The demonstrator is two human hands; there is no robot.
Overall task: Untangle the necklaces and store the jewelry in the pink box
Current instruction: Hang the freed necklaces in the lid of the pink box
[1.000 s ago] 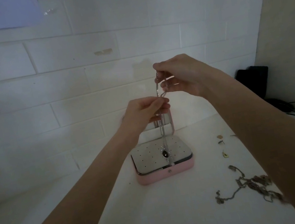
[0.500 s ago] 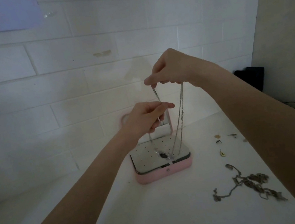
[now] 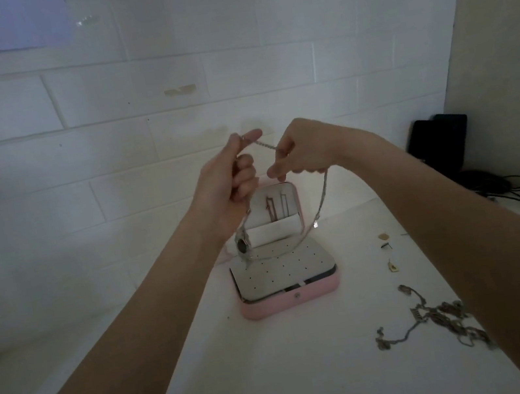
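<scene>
Both hands are raised above the open pink box [image 3: 291, 301] on the white table [image 3: 263, 368]. The left hand [image 3: 227, 185] is curled round one part of a silver necklace [image 3: 321, 198], the right hand [image 3: 300, 150] pinches another, and a short stretch of chain runs between them. From the hands the chain droops in a loop down towards the box, with a dark pendant [image 3: 242, 246] hanging below the left hand. A tangled heap of chains [image 3: 440, 318] lies near on the right, and a few small pieces [image 3: 389, 252] sit farther back.
</scene>
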